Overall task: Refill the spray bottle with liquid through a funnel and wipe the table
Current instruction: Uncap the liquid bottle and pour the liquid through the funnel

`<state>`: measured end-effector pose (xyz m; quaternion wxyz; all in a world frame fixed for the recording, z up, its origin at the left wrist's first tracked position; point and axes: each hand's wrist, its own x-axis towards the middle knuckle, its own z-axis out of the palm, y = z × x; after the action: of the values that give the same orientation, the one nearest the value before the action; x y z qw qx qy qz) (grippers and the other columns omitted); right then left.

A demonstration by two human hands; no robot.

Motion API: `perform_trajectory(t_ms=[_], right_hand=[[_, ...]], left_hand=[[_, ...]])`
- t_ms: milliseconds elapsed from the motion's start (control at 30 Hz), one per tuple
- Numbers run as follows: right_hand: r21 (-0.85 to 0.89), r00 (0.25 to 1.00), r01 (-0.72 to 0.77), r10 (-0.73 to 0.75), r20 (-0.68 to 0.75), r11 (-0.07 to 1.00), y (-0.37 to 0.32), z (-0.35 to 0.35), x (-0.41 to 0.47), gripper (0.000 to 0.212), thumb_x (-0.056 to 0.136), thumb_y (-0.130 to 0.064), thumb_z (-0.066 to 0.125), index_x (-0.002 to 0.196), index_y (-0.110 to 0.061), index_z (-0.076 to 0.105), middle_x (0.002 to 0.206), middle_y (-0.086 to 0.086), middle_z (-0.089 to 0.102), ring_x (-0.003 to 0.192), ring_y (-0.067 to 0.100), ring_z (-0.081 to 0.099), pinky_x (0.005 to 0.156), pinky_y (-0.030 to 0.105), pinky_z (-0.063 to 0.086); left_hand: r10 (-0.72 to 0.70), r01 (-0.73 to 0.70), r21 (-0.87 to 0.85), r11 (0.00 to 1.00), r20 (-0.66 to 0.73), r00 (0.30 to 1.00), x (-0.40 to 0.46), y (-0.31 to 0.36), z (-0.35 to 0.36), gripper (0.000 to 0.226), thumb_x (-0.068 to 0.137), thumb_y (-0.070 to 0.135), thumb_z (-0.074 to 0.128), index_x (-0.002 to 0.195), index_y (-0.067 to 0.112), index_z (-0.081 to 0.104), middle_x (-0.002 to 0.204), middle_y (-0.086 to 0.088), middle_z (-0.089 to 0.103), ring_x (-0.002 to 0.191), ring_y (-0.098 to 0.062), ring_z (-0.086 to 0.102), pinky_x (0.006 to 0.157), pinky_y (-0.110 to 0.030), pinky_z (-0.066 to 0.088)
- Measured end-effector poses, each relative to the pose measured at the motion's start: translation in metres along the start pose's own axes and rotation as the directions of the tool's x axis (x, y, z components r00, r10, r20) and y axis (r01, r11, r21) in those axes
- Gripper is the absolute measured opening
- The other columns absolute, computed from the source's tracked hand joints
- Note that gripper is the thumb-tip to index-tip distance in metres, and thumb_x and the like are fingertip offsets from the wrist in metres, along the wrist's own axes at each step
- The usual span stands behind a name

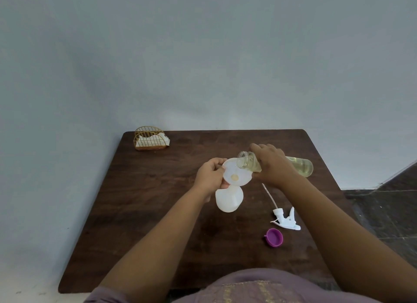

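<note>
Near the middle of the dark wooden table, a white translucent spray bottle stands with a white funnel seated in its neck. Left hand pinches the funnel's rim on its left side, thumb and fingers closed on the edge. A small pool of yellowish liquid sits at the funnel's centre. Right hand is wrapped around a clear refill bottle, fingers closed over its upper body; the bottle is tipped nearly level, open mouth just above the funnel's far rim, pale yellow liquid lying along its lower side. Toward the table's right edge, the white trigger sprayer head lies on its side, its thin dip tube running up toward the right hand. Just nearer the front edge sits a purple cap, open side up. At the far left corner stands a gold wire holder with white napkins inside. A mauve garment shows at the front edge.
</note>
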<state>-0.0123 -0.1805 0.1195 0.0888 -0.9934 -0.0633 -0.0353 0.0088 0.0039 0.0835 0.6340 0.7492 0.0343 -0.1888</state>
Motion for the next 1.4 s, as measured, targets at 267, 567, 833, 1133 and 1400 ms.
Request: perform_trajectory(t_ms=[267,567,833,1133,1400], right_hand=[[0.005,1.0,0.006,-0.006,-0.018,1.0,-0.0011,-0.0006,-0.0006,0.044,0.07,-0.039,0.073,0.1,-0.018,0.05,0.09,-0.002,0.055,0.088,0.022,0.051,0.076,0.037,0.04],[-0.007,1.0,-0.004,0.004,-0.019,1.0,-0.0014,-0.0016,-0.0013,0.041,0.07,-0.037,0.072,0.098,-0.017,0.049,0.09,-0.002,0.055,0.088,0.023,0.051,0.075,0.037,0.041],[-0.032,1.0,-0.005,0.005,-0.022,0.999,-0.0025,-0.0025,-0.0023,0.045,0.072,-0.038,0.072,0.105,-0.015,0.051,0.092,-0.002,0.055,0.089,0.022,0.051,0.075,0.036,0.039],[-0.03,1.0,-0.007,0.006,-0.018,1.0,-0.0021,-0.0017,-0.0028,0.047,0.071,-0.04,0.073,0.105,-0.015,0.051,0.092,-0.001,0.055,0.089,0.023,0.051,0.077,0.036,0.039],[-0.024,1.0,-0.015,0.015,-0.01,1.0,-0.0025,-0.002,-0.004,0.042,0.071,-0.036,0.072,0.101,-0.016,0.049,0.091,-0.002,0.053,0.089,0.022,0.05,0.077,0.036,0.039]], left_hand=[[0.001,-0.001,-0.014,1.0,-0.001,1.0,0.0007,-0.0008,-0.002,0.022,0.099,0.01,0.05,0.114,0.021,0.062,0.097,0.009,0.063,0.087,-0.017,0.068,0.075,-0.037,0.062],[0.003,-0.003,0.003,1.0,-0.004,1.0,0.0021,-0.0026,-0.0013,0.021,0.099,0.01,0.052,0.112,0.023,0.062,0.098,0.009,0.062,0.083,-0.013,0.066,0.071,-0.032,0.062],[0.007,-0.007,0.007,1.0,-0.005,1.0,0.0022,-0.0028,-0.0016,0.021,0.099,0.01,0.052,0.111,0.024,0.062,0.098,0.009,0.063,0.085,-0.014,0.066,0.069,-0.03,0.062],[0.005,-0.005,0.008,1.0,0.003,1.0,0.0017,-0.0013,-0.0014,0.021,0.098,0.011,0.054,0.115,0.021,0.062,0.104,0.005,0.063,0.091,-0.018,0.066,0.076,-0.037,0.062],[0.002,-0.002,0.024,1.0,-0.002,1.0,0.0032,-0.0013,-0.001,0.024,0.098,0.011,0.055,0.119,0.019,0.062,0.11,0.002,0.063,0.092,-0.016,0.065,0.075,-0.036,0.062]])
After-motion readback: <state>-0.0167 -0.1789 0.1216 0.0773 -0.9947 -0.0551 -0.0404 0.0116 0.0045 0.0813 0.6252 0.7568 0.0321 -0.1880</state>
